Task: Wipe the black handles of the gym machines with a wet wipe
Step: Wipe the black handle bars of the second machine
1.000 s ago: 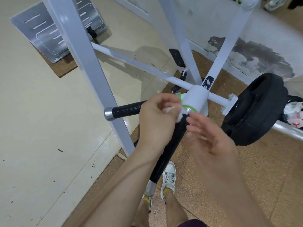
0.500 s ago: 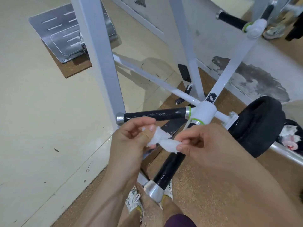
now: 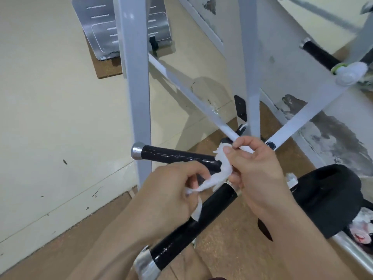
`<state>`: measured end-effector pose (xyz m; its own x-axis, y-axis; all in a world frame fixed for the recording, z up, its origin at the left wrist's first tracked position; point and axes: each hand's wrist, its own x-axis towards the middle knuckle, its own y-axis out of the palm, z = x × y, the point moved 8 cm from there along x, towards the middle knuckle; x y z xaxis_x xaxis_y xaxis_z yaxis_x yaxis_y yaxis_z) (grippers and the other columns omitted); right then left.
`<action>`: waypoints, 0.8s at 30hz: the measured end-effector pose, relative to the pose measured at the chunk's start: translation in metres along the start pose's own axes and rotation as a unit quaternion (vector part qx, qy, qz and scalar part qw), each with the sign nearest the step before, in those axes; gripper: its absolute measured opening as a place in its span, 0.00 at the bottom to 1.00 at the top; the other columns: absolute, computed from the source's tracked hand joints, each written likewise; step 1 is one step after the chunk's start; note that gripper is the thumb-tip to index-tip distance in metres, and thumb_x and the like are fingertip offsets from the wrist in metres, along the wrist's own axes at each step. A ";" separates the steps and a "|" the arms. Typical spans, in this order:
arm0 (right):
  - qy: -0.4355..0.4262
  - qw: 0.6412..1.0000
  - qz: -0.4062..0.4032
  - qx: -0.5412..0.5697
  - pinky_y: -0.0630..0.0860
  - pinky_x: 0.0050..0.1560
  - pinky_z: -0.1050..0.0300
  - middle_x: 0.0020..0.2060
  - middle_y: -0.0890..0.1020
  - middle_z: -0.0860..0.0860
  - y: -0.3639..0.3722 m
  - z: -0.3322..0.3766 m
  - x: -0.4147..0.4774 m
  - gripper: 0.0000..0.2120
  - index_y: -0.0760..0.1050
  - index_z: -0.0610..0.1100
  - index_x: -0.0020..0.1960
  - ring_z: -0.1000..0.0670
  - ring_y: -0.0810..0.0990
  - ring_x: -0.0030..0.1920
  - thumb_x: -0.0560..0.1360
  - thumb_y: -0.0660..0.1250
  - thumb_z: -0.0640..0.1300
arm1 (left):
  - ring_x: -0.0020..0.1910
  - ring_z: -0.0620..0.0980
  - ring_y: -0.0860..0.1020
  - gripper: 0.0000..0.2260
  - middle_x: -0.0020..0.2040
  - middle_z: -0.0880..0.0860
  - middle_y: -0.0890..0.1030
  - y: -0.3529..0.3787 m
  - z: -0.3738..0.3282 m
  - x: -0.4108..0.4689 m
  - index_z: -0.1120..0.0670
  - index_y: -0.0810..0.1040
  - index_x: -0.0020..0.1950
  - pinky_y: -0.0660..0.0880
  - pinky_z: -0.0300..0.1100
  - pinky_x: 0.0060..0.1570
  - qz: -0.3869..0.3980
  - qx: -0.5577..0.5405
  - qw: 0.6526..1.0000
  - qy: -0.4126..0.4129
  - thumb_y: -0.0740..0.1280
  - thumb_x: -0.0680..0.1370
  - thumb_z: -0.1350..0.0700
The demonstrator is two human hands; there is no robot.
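- While I keep the wet wipe [image 3: 218,178] strung between both hands, I judge that I am between strokes, pulling the wipe back into shape and not rubbing anything.
- My left hand [image 3: 173,190], low in the middle of the frame, has its fingers curled in and pinches the lower end; a loose tail hangs beneath it.
- My right hand [image 3: 256,170], just right of centre, pinches the upper end between thumb and forefinger, with the other fingers tucked under.
- The wipe is a twisted, crumpled strand in front of the joint where two handles meet; I cannot tell whether it touches either one.
- The near handle [image 3: 193,229] runs from that joint down to a silver cap at the bottom edge.
- The side handle [image 3: 177,156] runs left to a silver cap beside the grey upright [image 3: 137,77].
- A far handle [image 3: 321,55] sits at the upper right, well apart.
- Next, I think, the wipe must be spread, wrapped round one handle and drawn along to its cap with a snug grip.
- A black pad [image 3: 331,199] lies at the right.
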<state>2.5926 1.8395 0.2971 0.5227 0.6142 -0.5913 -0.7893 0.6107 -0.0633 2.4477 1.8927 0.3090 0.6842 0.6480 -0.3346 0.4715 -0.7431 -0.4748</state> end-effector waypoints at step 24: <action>-0.271 0.761 0.181 -0.561 0.75 0.50 0.51 0.43 0.84 0.54 0.028 0.020 0.022 0.04 0.83 0.50 0.46 0.51 0.78 0.48 0.72 0.71 0.46 | 0.35 0.41 0.77 0.09 0.34 0.45 0.79 0.020 0.020 0.044 0.48 0.77 0.40 0.74 0.34 0.37 -0.138 -0.095 0.983 -0.074 0.73 0.70 0.61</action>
<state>2.5886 1.8803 0.2988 0.0221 0.9423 -0.3341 -0.5325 -0.2717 -0.8016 2.4756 1.9095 0.2684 0.4335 0.8363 -0.3357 0.7328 -0.5440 -0.4089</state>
